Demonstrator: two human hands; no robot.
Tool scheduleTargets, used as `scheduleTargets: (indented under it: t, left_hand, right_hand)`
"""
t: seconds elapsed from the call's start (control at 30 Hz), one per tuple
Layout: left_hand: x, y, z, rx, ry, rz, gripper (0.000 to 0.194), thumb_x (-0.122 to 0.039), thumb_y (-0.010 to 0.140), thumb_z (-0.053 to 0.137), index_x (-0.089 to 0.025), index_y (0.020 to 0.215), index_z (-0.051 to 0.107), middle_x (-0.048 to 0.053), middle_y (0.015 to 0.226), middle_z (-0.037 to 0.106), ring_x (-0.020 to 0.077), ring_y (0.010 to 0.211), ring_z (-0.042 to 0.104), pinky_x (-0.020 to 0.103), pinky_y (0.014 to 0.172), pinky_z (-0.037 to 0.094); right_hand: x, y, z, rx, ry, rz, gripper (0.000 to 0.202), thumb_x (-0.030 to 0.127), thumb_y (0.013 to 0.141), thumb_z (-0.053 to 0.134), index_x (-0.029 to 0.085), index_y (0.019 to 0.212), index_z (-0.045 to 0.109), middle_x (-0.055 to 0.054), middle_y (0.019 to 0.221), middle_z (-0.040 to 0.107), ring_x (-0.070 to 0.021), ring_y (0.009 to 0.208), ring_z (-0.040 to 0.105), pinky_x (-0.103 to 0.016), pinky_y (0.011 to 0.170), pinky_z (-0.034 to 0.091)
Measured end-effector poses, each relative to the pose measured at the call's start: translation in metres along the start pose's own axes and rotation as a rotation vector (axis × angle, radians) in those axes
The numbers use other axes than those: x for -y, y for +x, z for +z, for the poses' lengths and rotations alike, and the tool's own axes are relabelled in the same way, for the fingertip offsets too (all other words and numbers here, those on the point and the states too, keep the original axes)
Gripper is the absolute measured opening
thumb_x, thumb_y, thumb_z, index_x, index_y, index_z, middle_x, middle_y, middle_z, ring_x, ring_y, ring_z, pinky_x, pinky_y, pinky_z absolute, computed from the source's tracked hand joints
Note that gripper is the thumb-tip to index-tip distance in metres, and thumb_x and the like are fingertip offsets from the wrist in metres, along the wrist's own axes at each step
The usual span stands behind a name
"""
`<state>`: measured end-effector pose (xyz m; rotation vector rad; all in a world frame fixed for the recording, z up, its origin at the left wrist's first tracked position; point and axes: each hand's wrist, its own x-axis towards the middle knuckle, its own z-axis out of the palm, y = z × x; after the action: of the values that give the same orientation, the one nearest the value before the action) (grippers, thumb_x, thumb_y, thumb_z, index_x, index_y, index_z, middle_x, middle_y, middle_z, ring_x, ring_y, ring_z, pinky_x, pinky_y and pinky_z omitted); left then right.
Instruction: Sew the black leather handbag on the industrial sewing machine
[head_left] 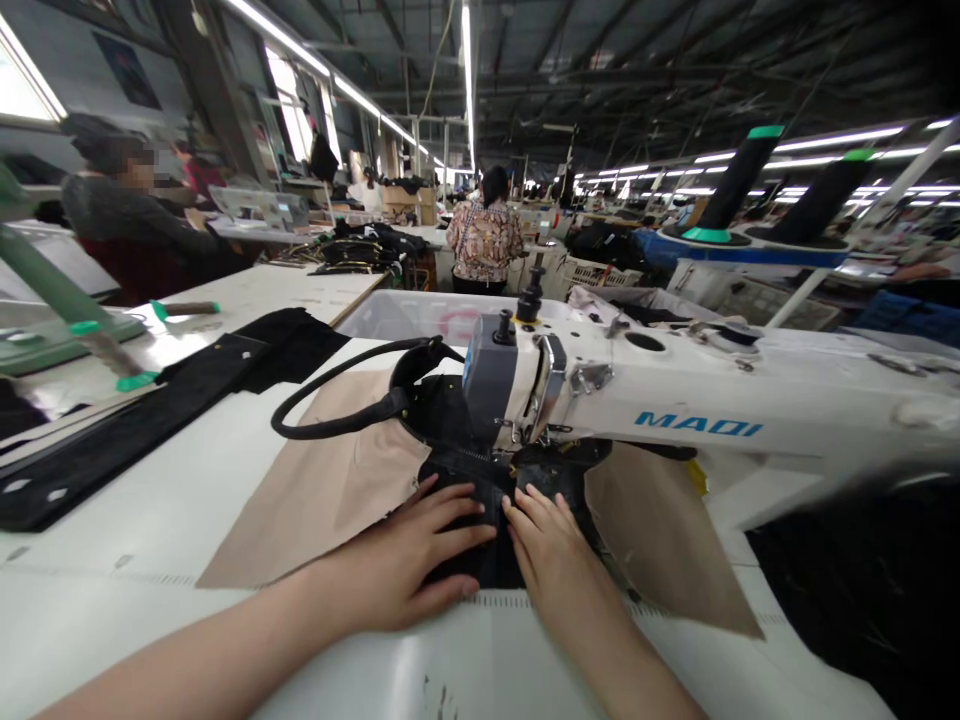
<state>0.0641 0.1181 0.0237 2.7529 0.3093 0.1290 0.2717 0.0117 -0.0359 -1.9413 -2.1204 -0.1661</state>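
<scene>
Under the head of a white sewing machine [675, 400] lies a black bag piece [457, 470] with a looped black handle [337, 425]. Tan lining [322, 490] spreads out from it to the left, and more tan fabric [660, 530] to the right. My left hand [427, 545] rests flat on the black piece with its fingers spread, just in front of the needle area. Beside it, my right hand [551, 540] lies flat on the same piece, fingers stretched toward the presser foot. The needle tip is too small to make out.
Long black strips [135, 430] lie on the left of the table. A white plastic bin [405, 312] stands behind the machine. Black thread cones [739, 185] rise at the right. Dark fabric [870, 580] hangs at the right edge. Two people work beyond, one at left, one ahead.
</scene>
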Motion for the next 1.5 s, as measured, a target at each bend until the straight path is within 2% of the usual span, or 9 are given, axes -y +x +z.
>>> scheduleTargets:
  t: [0.17,0.3,0.5,0.7,0.87,1.0,1.17,1.4,1.5]
  left_hand:
    - [0.007,0.006,0.009,0.037,0.067,-0.115,0.049,-0.042,0.1,0.054,-0.028,0.146,0.048,0.014,0.151,0.046,0.0403,0.142,0.036,0.071,0.112,0.026]
    - [0.01,0.008,0.009,0.063,0.091,-0.11,0.051,-0.045,0.097,0.058,-0.027,0.145,0.05,0.016,0.15,0.047,0.0428,0.14,0.038,0.073,0.109,0.03]
    - [0.016,0.013,0.005,0.032,0.099,-0.077,0.047,-0.042,0.099,0.056,-0.026,0.143,0.051,0.015,0.147,0.049,0.0376,0.138,0.041,0.067,0.111,0.032]
    - [0.024,0.025,-0.002,-0.03,0.124,-0.016,0.041,-0.037,0.099,0.057,-0.019,0.136,0.057,0.014,0.14,0.054,0.0343,0.138,0.041,0.06,0.117,0.029]
    - [0.028,0.03,-0.005,-0.054,0.108,0.004,0.036,-0.039,0.101,0.053,-0.019,0.129,0.06,0.013,0.139,0.056,0.0333,0.138,0.042,0.055,0.117,0.031]
    - [0.035,0.035,-0.008,-0.057,0.017,0.024,0.035,-0.038,0.1,0.055,-0.017,0.127,0.058,0.012,0.138,0.057,0.0305,0.135,0.045,0.048,0.116,0.035]
    - [0.048,0.042,-0.008,-0.033,0.03,0.003,0.034,-0.034,0.1,0.054,-0.02,0.131,0.056,0.011,0.143,0.053,0.0296,0.13,0.05,0.046,0.115,0.036]
    - [0.04,0.032,-0.012,-0.013,0.14,-0.045,0.051,-0.044,0.096,0.059,-0.02,0.14,0.048,0.014,0.15,0.044,0.0347,0.134,0.046,0.05,0.116,0.035]
    - [0.037,0.028,-0.014,0.003,0.133,-0.001,0.038,-0.035,0.101,0.053,-0.022,0.137,0.052,0.011,0.148,0.048,0.0315,0.133,0.048,0.046,0.113,0.042]
  right_hand:
    - [0.004,0.003,-0.006,0.028,0.077,0.037,0.041,0.01,0.097,0.037,0.011,0.133,0.057,-0.016,0.137,0.059,-0.0316,0.132,0.051,-0.061,0.108,0.045]
    - [0.008,0.006,-0.014,0.088,0.107,0.081,0.042,0.008,0.095,0.038,0.008,0.133,0.057,-0.016,0.14,0.056,-0.0332,0.134,0.049,-0.061,0.109,0.044]
    - [0.005,0.008,-0.001,-0.126,0.091,0.047,0.038,0.003,0.093,0.042,0.007,0.126,0.062,-0.015,0.133,0.062,-0.0338,0.127,0.056,-0.062,0.103,0.049]
    - [-0.01,0.025,0.001,-0.061,0.161,0.019,0.038,0.012,0.099,0.037,0.011,0.131,0.057,-0.012,0.127,0.064,-0.0308,0.125,0.056,-0.059,0.104,0.049]
    - [-0.015,0.032,-0.009,-0.012,0.188,0.014,0.035,0.016,0.1,0.037,0.015,0.128,0.059,-0.011,0.113,0.066,-0.0257,0.105,0.062,-0.048,0.093,0.053]
    - [-0.019,0.035,-0.003,-0.001,0.19,0.051,0.036,0.019,0.099,0.036,0.02,0.127,0.06,-0.01,0.108,0.065,-0.0253,0.103,0.061,-0.044,0.092,0.05]
    - [-0.025,0.043,0.007,-0.013,0.051,0.207,0.037,0.026,0.096,0.032,0.02,0.102,0.068,-0.014,0.097,0.067,-0.0288,0.08,0.061,-0.041,0.064,0.047]
    - [-0.013,0.046,0.003,-0.07,0.135,0.26,0.038,0.013,0.093,0.036,0.027,0.111,0.067,-0.008,0.113,0.067,-0.0207,0.093,0.065,-0.031,0.07,0.05]
    - [-0.007,0.043,0.0,-0.073,0.182,0.302,0.036,0.013,0.093,0.037,0.025,0.111,0.067,-0.009,0.11,0.069,-0.023,0.1,0.065,-0.032,0.073,0.052]
